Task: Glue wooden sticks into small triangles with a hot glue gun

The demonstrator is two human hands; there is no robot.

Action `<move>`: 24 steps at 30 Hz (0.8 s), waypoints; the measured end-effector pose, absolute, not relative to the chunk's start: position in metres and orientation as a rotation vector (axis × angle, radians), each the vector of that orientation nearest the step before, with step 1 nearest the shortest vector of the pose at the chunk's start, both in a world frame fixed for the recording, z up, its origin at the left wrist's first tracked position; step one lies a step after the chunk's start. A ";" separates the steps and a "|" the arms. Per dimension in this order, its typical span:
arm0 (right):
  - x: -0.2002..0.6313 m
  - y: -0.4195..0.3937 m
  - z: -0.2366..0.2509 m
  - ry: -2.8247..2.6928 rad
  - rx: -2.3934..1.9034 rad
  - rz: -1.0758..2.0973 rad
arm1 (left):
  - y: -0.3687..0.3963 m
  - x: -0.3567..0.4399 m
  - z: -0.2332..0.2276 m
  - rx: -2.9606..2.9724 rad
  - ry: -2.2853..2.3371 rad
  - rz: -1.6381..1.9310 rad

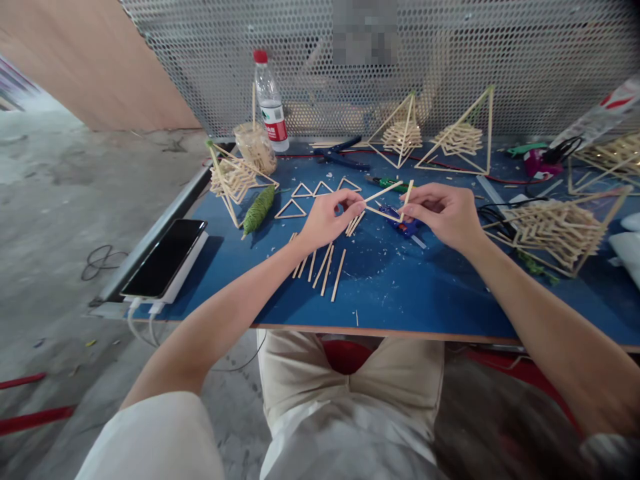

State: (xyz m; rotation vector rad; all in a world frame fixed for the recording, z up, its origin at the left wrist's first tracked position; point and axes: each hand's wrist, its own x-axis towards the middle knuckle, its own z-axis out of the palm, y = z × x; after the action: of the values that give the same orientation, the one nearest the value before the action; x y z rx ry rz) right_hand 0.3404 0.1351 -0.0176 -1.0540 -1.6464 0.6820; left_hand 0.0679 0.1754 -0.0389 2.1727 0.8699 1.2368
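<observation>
Three thin wooden sticks (384, 213) form a nearly complete triangle held above the blue table, with a gap at its far right corner. My left hand (334, 215) pinches the left corner, where two sticks meet. Fingers closed, my right hand (443, 210) grips the near right corner and the upright stick (407, 199). Below the held sticks lies a blue glue gun (411, 230), partly hidden. Green-handled pliers (393, 185) rest just behind. Several loose sticks (326, 270) lie near my left forearm, and small finished triangles (290, 209) are beyond my left hand.
Stick pyramids (403, 137) stand along the back and right. At left are a green yarn bundle (259, 211), a jar (255, 148), a bottle (273, 110) and a phone (167, 257) on a white block. Blue pliers (343, 155) lie by the perforated metal screen (310, 40).
</observation>
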 end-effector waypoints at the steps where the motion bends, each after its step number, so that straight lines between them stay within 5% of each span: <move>1: 0.341 0.135 -0.018 -1.649 -1.058 0.683 | 0.175 0.068 -0.039 2.173 0.875 1.237; 24: 0.341 0.134 -0.019 -1.699 -1.039 0.683 | 0.174 0.068 -0.038 2.209 0.871 1.225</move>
State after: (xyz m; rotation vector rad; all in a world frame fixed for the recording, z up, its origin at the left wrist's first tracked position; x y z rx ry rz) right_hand 0.3406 0.1342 -0.0192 -1.0387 -1.6988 0.6834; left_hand 0.0685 0.1744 -0.0375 2.2090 0.8705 1.2250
